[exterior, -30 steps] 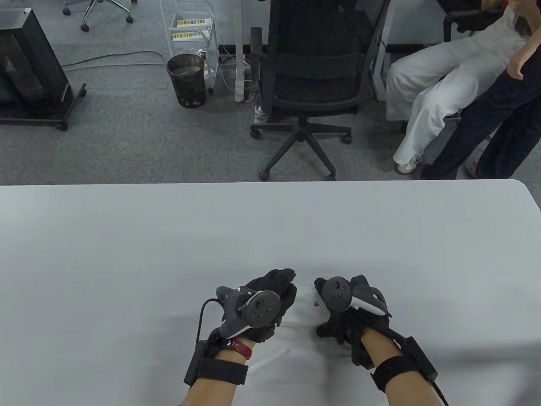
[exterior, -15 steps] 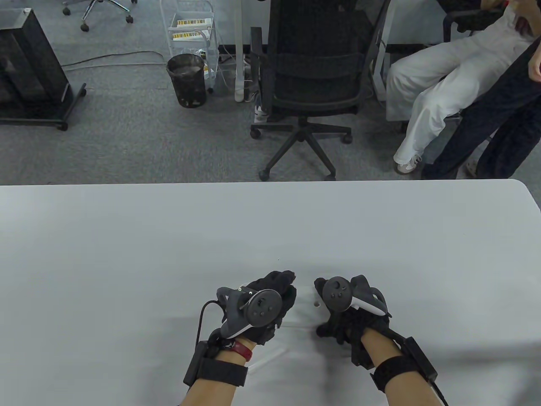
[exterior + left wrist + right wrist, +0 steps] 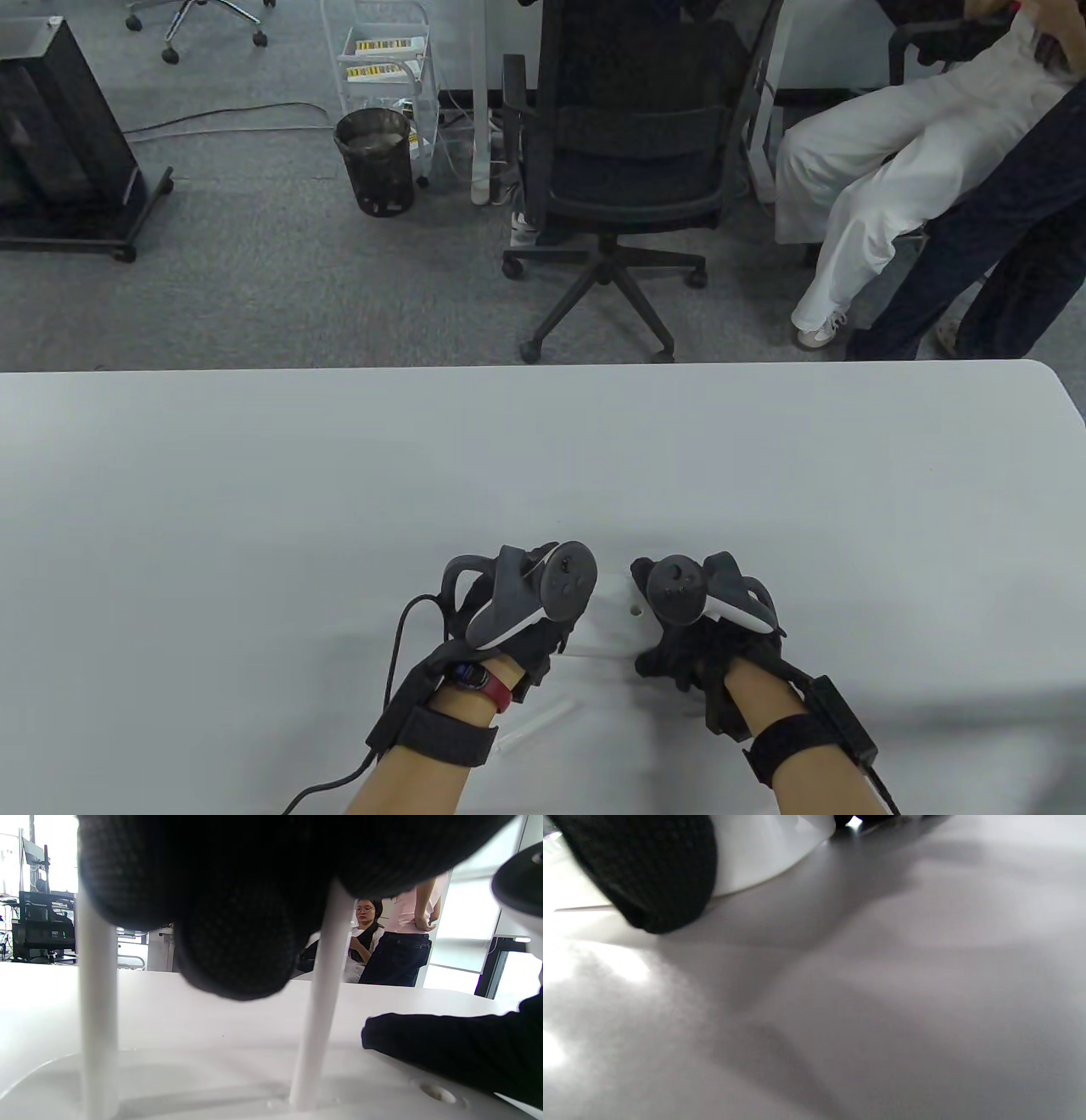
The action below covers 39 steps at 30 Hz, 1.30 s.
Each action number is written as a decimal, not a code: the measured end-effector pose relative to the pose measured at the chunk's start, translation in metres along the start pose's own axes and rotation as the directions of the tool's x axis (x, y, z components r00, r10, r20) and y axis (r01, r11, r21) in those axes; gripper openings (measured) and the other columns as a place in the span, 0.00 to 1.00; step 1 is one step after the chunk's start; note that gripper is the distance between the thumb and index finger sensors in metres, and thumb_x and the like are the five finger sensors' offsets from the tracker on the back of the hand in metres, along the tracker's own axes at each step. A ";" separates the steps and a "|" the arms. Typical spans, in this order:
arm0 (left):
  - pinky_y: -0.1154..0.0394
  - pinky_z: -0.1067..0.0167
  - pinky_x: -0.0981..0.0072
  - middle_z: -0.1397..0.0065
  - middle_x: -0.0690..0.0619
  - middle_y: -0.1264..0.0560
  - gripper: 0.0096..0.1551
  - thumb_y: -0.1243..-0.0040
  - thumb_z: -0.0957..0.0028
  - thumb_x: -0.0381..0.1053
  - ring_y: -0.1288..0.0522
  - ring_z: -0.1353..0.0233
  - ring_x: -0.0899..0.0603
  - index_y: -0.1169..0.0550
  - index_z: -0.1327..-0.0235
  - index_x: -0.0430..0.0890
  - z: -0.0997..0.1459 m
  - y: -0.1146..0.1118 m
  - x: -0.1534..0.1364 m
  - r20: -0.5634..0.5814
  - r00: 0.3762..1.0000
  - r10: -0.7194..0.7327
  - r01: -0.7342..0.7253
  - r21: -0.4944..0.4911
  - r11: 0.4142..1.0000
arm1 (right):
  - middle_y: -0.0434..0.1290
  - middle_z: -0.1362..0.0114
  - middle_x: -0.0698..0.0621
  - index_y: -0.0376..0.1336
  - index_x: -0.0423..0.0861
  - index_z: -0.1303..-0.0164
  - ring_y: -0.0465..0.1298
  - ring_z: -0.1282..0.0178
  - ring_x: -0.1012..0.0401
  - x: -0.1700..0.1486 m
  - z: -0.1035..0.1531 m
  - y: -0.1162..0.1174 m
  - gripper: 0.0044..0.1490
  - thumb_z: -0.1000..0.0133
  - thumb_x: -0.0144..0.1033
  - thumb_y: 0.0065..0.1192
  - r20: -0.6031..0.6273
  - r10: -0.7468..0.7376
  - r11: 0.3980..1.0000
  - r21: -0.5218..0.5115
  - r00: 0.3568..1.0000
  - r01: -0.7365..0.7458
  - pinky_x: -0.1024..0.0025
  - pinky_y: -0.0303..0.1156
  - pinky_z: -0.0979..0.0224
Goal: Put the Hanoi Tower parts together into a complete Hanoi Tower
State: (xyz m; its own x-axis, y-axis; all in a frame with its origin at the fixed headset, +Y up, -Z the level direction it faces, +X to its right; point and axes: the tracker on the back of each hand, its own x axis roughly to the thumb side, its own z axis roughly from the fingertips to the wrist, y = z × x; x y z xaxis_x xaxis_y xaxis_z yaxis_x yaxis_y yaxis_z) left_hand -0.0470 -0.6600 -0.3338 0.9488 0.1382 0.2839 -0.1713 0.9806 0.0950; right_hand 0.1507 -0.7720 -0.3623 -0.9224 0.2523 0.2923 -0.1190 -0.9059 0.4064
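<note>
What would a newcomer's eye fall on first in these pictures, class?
Two black-gloved hands meet at the table's near edge: the left hand over two white pegs standing in a white base, the right hand holding the base's right end. One empty hole shows between them. Beyond the table stands a black office chair.

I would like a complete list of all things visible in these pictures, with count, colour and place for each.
white plastic tower base: one, white, on the table between the hands
white plastic pegs: two, white, upright on the base, left wrist view
empty peg hole: one, right part of the base
grey table: one, light grey
black office chair: one, beyond the table
black wastebasket: one, on the floor
left hand: black glove, over the pegs
right hand: black glove, on the base's right end
</note>
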 end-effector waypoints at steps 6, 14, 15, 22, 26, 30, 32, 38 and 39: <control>0.13 0.58 0.55 0.50 0.46 0.11 0.28 0.32 0.56 0.59 0.07 0.62 0.43 0.13 0.46 0.47 0.002 -0.003 -0.008 0.018 0.998 0.058 -0.057 -0.038 0.998 | 0.40 0.18 0.41 0.28 0.47 0.27 0.44 0.19 0.41 0.000 0.000 0.000 0.74 0.63 0.50 0.77 -0.001 -0.002 1.000 0.001 1.000 0.002 0.37 0.46 0.23; 0.15 0.58 0.53 0.54 0.47 0.10 0.29 0.32 0.58 0.63 0.09 0.63 0.42 0.12 0.50 0.47 0.025 0.018 -0.011 0.007 1.000 0.013 -0.014 0.057 0.998 | 0.40 0.18 0.41 0.28 0.47 0.27 0.44 0.19 0.42 0.000 0.000 0.000 0.74 0.63 0.50 0.77 -0.003 -0.004 1.000 0.004 1.000 0.004 0.38 0.45 0.22; 0.15 0.59 0.53 0.54 0.47 0.10 0.29 0.32 0.58 0.63 0.09 0.64 0.42 0.11 0.51 0.47 0.027 0.020 -0.010 0.005 1.000 0.006 -0.007 0.060 0.998 | 0.40 0.18 0.41 0.28 0.47 0.27 0.44 0.19 0.42 0.000 0.000 0.000 0.74 0.63 0.50 0.77 -0.003 -0.003 1.000 0.005 1.000 0.003 0.37 0.45 0.22; 0.15 0.56 0.52 0.52 0.47 0.11 0.28 0.30 0.57 0.61 0.09 0.61 0.41 0.12 0.49 0.48 0.042 0.006 0.012 0.093 0.994 -0.051 0.065 -0.149 0.987 | 0.40 0.18 0.41 0.28 0.47 0.27 0.44 0.19 0.42 0.000 0.000 0.000 0.74 0.63 0.50 0.77 -0.005 -0.003 1.000 0.006 1.000 0.003 0.37 0.45 0.23; 0.16 0.54 0.52 0.49 0.47 0.11 0.31 0.29 0.58 0.61 0.10 0.59 0.41 0.14 0.45 0.47 0.051 -0.023 0.024 0.137 0.983 -0.121 0.157 -0.288 0.945 | 0.40 0.18 0.41 0.28 0.47 0.27 0.44 0.19 0.42 0.000 0.000 0.000 0.74 0.63 0.50 0.77 -0.006 -0.004 1.000 0.006 1.000 0.004 0.37 0.45 0.23; 0.17 0.51 0.51 0.44 0.46 0.14 0.37 0.29 0.60 0.64 0.11 0.54 0.40 0.17 0.39 0.46 0.058 -0.044 0.029 0.158 0.966 -0.207 0.249 -0.330 0.911 | 0.40 0.18 0.41 0.28 0.47 0.27 0.44 0.19 0.41 0.000 0.000 0.000 0.74 0.63 0.50 0.76 -0.005 -0.005 1.000 0.005 1.000 0.005 0.37 0.45 0.23; 0.17 0.50 0.50 0.44 0.46 0.14 0.39 0.29 0.60 0.64 0.11 0.53 0.40 0.18 0.38 0.46 0.061 -0.053 0.031 0.167 0.958 -0.233 0.278 -0.350 0.894 | 0.40 0.18 0.41 0.28 0.47 0.27 0.44 0.19 0.42 0.000 0.000 0.000 0.74 0.63 0.50 0.76 -0.005 -0.005 1.000 0.005 1.000 0.005 0.37 0.45 0.23; 0.18 0.49 0.50 0.43 0.45 0.15 0.41 0.29 0.61 0.66 0.12 0.52 0.39 0.19 0.36 0.45 0.065 -0.073 0.041 0.189 0.911 -0.367 0.411 -0.332 0.849 | 0.40 0.18 0.41 0.28 0.47 0.27 0.44 0.19 0.41 -0.001 0.000 0.000 0.74 0.63 0.50 0.76 -0.003 -0.009 1.000 0.003 1.000 0.009 0.37 0.45 0.23; 0.18 0.49 0.50 0.43 0.45 0.15 0.41 0.29 0.61 0.66 0.12 0.52 0.39 0.19 0.37 0.45 0.065 -0.077 0.041 0.185 0.906 -0.381 0.423 -0.352 0.835 | 0.40 0.18 0.41 0.28 0.47 0.27 0.44 0.19 0.41 -0.001 0.000 0.000 0.74 0.63 0.50 0.76 -0.003 -0.008 1.000 0.003 1.000 0.008 0.37 0.45 0.23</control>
State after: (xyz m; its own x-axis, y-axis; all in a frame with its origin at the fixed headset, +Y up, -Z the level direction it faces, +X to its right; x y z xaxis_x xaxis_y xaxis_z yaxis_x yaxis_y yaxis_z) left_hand -0.0119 -0.7384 -0.2677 0.8758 -0.2744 0.3971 0.3520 0.9260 -0.1363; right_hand 0.1514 -0.7724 -0.3621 -0.9226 0.2588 0.2861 -0.1256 -0.9027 0.4115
